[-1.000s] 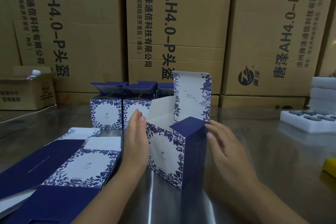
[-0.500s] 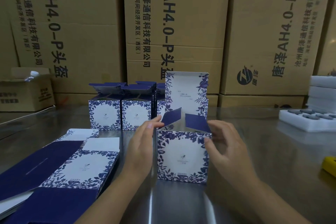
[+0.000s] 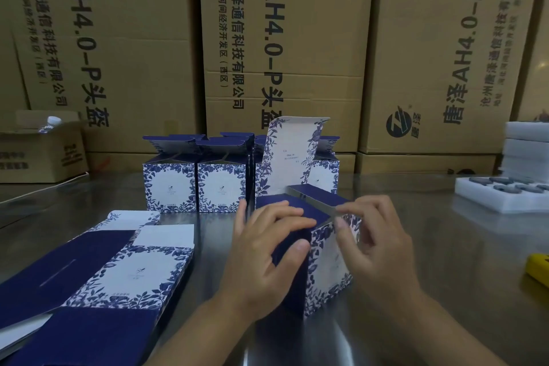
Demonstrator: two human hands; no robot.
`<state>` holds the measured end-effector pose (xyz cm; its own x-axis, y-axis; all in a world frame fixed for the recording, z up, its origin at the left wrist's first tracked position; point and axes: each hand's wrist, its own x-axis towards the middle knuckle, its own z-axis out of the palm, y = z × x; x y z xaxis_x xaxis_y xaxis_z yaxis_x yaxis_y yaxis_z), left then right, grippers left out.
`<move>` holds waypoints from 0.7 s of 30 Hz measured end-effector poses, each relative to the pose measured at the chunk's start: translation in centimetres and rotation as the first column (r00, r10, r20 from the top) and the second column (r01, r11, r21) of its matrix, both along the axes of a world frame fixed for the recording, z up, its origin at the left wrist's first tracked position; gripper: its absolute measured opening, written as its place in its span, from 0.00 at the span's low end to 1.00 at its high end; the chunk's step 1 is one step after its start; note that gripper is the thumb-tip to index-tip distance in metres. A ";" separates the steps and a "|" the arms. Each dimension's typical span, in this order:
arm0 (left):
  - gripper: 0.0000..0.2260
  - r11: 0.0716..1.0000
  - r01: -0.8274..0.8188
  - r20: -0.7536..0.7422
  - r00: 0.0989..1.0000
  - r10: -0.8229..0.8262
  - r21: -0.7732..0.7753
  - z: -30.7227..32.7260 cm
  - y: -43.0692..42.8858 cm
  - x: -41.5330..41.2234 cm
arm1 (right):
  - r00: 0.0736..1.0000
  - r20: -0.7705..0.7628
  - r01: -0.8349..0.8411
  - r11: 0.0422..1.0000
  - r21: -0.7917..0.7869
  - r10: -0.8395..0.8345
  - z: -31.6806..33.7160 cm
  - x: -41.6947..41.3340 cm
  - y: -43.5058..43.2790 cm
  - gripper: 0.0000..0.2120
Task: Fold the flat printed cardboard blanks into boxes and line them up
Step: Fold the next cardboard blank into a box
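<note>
Your left grip (image 3: 267,249) clamps the box (image 3: 329,264), fingers curled over one navy top flap and thumb on the navy side. Your right grip (image 3: 377,246) pinches the edge of the other navy flap (image 3: 318,194). The box stands upright on the surface (image 3: 463,246), lid up, just in front of the finished boxes (image 3: 196,184). The flat blanks (image 3: 118,270) lie to its left.

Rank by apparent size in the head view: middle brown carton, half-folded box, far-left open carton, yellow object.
1. middle brown carton
2. half-folded box, though its nearness to the camera inflates it
3. far-left open carton
4. yellow object, partly cropped
</note>
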<state>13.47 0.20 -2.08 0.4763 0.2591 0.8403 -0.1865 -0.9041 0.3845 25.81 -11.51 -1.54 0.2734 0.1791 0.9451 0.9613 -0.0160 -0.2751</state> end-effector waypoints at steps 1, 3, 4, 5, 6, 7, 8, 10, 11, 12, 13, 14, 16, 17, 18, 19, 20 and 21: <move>0.17 1.000 0.006 -0.011 1.000 -0.005 0.026 0.0 -0.1 0.0 | 0.998 0.053 -0.027 0.999 -0.018 0.027 0.1 -0.5 0.0 0.09; 0.19 0.996 0.026 -0.017 1.000 -0.024 0.090 -0.1 -0.2 -0.1 | 0.989 0.139 -0.049 0.997 -0.065 0.058 0.3 -1.2 0.0 0.14; 0.20 0.993 0.043 -0.017 0.999 -0.041 0.108 0.0 -0.3 -0.1 | 0.986 0.160 -0.035 0.996 -0.088 0.048 0.3 -1.4 0.1 0.15; 0.21 0.992 0.066 -0.020 0.998 -0.064 0.106 0.0 -0.4 -0.1 | 0.985 0.169 -0.008 0.994 -0.108 0.026 0.3 -1.4 0.1 0.16; 0.22 0.992 0.091 -0.021 0.996 -0.090 0.093 0.1 -0.5 -0.2 | 0.985 0.173 0.021 0.992 -0.121 0.001 0.2 -1.4 0.2 0.15; 0.22 0.991 0.109 -0.024 0.994 -0.107 0.082 0.1 -0.6 -0.2 | 0.984 0.179 0.040 0.992 -0.124 -0.018 0.2 -1.3 0.3 0.14; 0.22 0.990 0.110 -0.030 0.994 -0.108 0.084 0.1 -0.6 -0.2 | 0.982 0.186 0.049 0.992 -0.118 -0.026 0.1 -1.2 0.3 0.12; 0.21 0.991 0.065 -0.029 0.998 -0.062 0.115 0.1 -0.5 -0.2 | 0.979 0.201 0.051 0.995 -0.084 -0.034 -0.1 -0.7 0.5 0.10; 0.21 0.992 0.021 -0.017 1.000 -0.019 0.125 0.1 -0.4 -0.2 | 0.979 0.201 0.050 0.996 -0.071 -0.034 -0.2 -0.5 0.5 0.10; 0.20 0.991 -0.041 0.005 0.999 0.041 0.126 0.2 -0.2 -0.1 | 0.981 0.192 0.045 0.997 -0.068 -0.031 -0.2 -0.2 0.6 0.09; 0.20 0.986 -0.117 0.035 0.993 0.113 0.121 0.2 0.0 -0.1 | 0.984 0.177 0.037 0.997 -0.071 -0.024 -0.3 0.0 0.6 0.09; 0.19 0.975 -0.194 0.066 0.980 0.188 0.108 0.3 0.4 0.0 | 0.987 0.160 0.028 0.997 -0.076 -0.016 -0.3 0.2 0.6 0.09; 0.17 0.943 -0.326 0.114 0.942 0.317 0.072 0.5 1.2 0.1 | 0.992 0.128 0.007 0.997 -0.083 0.004 -0.4 0.5 0.6 0.08; 0.16 0.927 -0.371 0.123 0.924 0.362 0.054 0.5 1.7 0.2 | 0.993 0.116 -0.001 0.996 -0.085 0.011 -0.4 0.6 0.5 0.08; 0.15 0.913 -0.406 0.122 0.909 0.399 0.040 0.4 2.1 0.2 | 0.994 0.103 -0.009 0.996 -0.087 0.018 -0.3 0.7 0.5 0.08; 0.14 0.898 -0.439 0.113 0.894 0.433 0.035 0.4 2.5 0.2 | 0.995 0.092 -0.016 0.996 -0.087 0.024 -0.3 0.8 0.5 0.08; 0.12 0.882 -0.469 0.102 0.880 0.463 0.038 0.3 2.8 0.3 | 0.996 0.083 -0.019 0.996 -0.087 0.026 -0.3 0.8 0.4 0.08; 0.11 0.869 -0.492 0.094 0.869 0.487 0.046 0.2 3.0 0.3 | 0.996 0.081 -0.019 0.996 -0.088 0.026 -0.3 0.9 0.4 0.08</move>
